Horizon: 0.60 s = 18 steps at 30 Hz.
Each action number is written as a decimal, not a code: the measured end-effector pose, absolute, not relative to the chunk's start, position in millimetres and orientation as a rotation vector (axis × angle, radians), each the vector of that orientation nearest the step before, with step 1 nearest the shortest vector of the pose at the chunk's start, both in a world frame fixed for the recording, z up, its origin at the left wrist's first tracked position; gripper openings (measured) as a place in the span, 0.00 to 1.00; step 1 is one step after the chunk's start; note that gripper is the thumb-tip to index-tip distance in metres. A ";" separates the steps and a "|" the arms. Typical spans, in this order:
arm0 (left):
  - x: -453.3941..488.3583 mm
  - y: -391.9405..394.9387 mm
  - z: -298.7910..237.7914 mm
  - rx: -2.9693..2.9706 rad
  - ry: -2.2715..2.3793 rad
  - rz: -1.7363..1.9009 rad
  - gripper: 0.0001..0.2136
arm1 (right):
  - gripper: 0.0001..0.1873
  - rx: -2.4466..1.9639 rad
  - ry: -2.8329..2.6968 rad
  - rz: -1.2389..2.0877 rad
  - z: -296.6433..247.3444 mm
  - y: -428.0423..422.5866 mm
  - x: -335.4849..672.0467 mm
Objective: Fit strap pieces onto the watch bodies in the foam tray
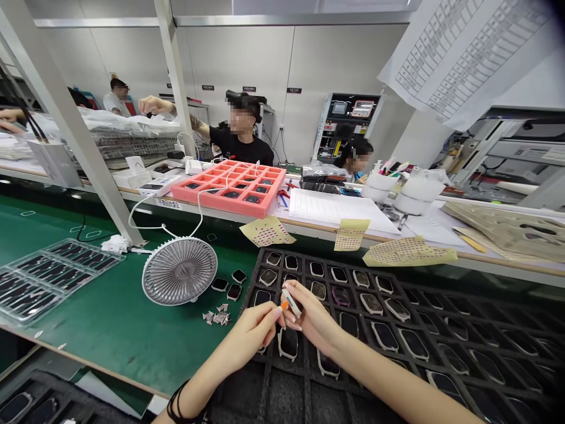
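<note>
Black tray [282,400], watch cases [371,303] in slots, pink tray [260,209]

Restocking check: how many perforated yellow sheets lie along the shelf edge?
3: left sheet, middle sheet, right sheet, all at the shelf edge; others may be hidden.

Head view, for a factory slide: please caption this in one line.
Left hand and right hand hold a small white-and-orange tool above a black tray of rounded dark parts.

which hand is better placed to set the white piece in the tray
The right hand, probably: it holds the white piece over the black tray, while the left hand only pinches the orange tip.
</note>
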State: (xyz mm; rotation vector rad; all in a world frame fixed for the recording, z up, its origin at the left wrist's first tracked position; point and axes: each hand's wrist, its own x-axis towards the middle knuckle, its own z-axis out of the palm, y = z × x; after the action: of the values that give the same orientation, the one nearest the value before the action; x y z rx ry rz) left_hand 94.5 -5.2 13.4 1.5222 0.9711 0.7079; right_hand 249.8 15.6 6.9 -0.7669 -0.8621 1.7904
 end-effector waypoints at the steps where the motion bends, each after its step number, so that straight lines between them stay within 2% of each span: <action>1: 95.4 -5.1 13.7 1.521 0.966 0.711 0.17 | 0.14 -0.775 -0.846 1.785 8.2 14.3 248.9; 11: 99.5 -7.3 14.4 1.490 0.946 0.745 0.19 | 0.16 -0.793 -0.939 1.702 7.4 9.8 244.3; 18: 104.1 -7.2 13.0 1.321 0.902 0.780 0.21 | 0.15 -0.621 -0.759 1.886 12.1 12.1 240.9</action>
State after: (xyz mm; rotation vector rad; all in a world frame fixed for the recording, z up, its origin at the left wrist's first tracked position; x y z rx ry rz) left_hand 104.1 -7.2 13.0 1.3212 0.9017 0.7796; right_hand 240.9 12.1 12.1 -0.6207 -0.7589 1.8857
